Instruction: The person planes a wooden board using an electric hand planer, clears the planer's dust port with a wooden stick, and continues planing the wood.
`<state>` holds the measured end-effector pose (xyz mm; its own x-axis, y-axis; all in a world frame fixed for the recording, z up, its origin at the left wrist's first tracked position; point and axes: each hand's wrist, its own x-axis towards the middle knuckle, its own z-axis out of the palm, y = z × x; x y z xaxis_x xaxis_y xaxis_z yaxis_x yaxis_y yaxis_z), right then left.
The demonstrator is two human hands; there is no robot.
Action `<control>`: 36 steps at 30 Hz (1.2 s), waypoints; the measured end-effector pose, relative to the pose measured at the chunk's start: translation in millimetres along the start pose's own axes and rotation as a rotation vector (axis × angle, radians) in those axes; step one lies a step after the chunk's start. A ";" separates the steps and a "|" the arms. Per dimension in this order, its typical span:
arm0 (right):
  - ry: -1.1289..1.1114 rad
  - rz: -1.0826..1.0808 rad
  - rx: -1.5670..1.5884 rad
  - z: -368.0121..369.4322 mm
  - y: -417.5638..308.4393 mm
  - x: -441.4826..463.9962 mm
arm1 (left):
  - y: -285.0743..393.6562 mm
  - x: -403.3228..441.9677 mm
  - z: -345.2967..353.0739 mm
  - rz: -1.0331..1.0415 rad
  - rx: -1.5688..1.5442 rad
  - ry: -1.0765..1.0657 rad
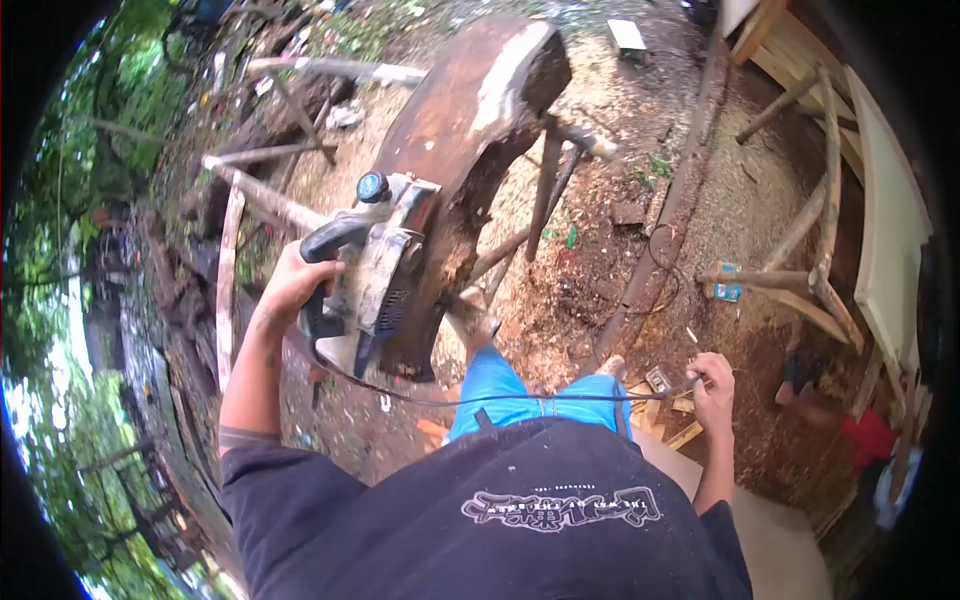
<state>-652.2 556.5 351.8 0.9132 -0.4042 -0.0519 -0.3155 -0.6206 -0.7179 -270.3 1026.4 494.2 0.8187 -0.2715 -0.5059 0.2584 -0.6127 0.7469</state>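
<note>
At nine o'clock in the head view, my left hand (298, 278) is clamped around the black handle (335, 234) of a dusty silver-and-black handheld electric planer (388, 262). The planer sits at ten o'clock, at the left edge of a long brown irregular-edged wooden slab (435, 110); I cannot confirm contact. At four o'clock, my right hand (713, 382) has fingers together on a thin black power cord (510, 400), which crosses my bright blue shorts (492, 386).

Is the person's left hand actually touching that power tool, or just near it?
Touching. The head view shows it plainly: the left hand is closed around the dark handle of the power tool.
</note>
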 end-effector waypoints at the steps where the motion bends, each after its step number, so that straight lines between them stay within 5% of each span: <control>1: -0.076 -0.032 -0.032 -5.5 -5.9 1.1 | -11.1 -16.9 -2.0 -0.047 0.040 0.027; 7: -0.411 -0.180 0.044 18.2 -51.1 16.5 | -43.3 -96.6 -22.1 -0.108 0.184 0.100; 15: -0.448 -0.176 0.147 55.0 -79.4 33.4 | -104.2 -122.4 -6.0 -0.158 0.143 0.161; 24: -0.443 -0.063 0.184 43.0 -57.0 43.6 | -50.2 -53.4 30.5 -0.106 0.217 0.179; 26: -0.343 -0.012 0.233 41.9 -52.8 38.6 | -36.4 -26.9 43.7 0.067 0.218 0.213; 36: -0.098 0.136 0.372 39.8 -6.3 24.3 | 97.4 137.7 100.6 0.127 0.271 0.212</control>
<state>-617.8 577.3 327.5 0.8955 -0.3886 -0.2170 -0.3369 -0.2730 -0.9011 -184.0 854.7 453.8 0.9311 -0.2158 -0.2942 0.0255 -0.7660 0.6423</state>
